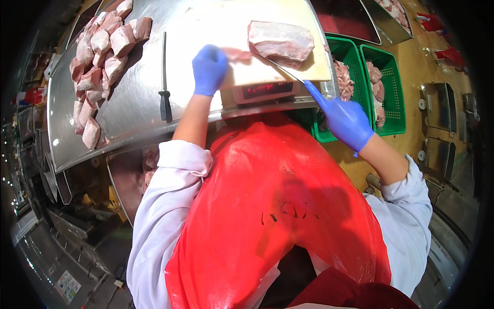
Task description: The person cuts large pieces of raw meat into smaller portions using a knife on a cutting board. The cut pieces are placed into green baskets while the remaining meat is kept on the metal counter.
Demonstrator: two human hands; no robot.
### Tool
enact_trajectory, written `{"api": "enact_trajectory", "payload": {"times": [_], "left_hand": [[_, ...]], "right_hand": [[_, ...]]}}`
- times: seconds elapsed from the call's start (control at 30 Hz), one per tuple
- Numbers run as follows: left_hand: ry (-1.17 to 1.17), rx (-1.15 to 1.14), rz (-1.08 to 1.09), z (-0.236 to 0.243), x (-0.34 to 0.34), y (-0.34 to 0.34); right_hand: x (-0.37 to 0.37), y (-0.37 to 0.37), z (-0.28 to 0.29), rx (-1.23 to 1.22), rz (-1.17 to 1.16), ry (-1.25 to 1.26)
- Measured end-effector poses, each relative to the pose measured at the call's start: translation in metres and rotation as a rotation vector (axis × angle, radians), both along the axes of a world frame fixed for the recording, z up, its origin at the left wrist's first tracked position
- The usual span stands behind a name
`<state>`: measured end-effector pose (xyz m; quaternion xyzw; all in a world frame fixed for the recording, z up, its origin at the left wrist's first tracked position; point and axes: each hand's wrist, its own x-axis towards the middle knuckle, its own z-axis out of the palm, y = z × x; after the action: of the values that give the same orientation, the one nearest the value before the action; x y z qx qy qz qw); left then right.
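My left hand (210,71), in a blue glove, is closed on one end of a thin pink meat strip (237,55), which is blurred. The strip stretches right toward a large pale block of meat (282,42) lying on the white cutting board (226,23). In my right hand (346,119), also blue-gloved, is a knife (284,69), the index finger laid along it. Its blade points up and left, with the tip at the block's lower left edge. The fingers hide the knife's handle.
A sharpening steel (165,100) lies left of the board on the metal table (139,103). Farther left is a pile of meat chunks (100,56). Green crates (393,100) holding meat stand at the right. A scale with a red display (265,90) sits below the board's near edge.
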<state>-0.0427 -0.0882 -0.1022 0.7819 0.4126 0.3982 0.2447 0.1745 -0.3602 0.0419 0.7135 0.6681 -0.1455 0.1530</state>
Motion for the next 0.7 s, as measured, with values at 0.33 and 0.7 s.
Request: {"api": "enact_trajectory", "payload": {"times": [0.33,0.7], "left_hand": [[-0.13,0.01,-0.467,0.127,0.05,0.027],[0.255,-0.084,-0.788,0.023,0.15,0.103]], "right_hand": [[0.038,-0.104,-0.065,0.489,-0.267,0.598],[-0.023,0.063,-0.105,0.933,-0.684,1.636]]}}
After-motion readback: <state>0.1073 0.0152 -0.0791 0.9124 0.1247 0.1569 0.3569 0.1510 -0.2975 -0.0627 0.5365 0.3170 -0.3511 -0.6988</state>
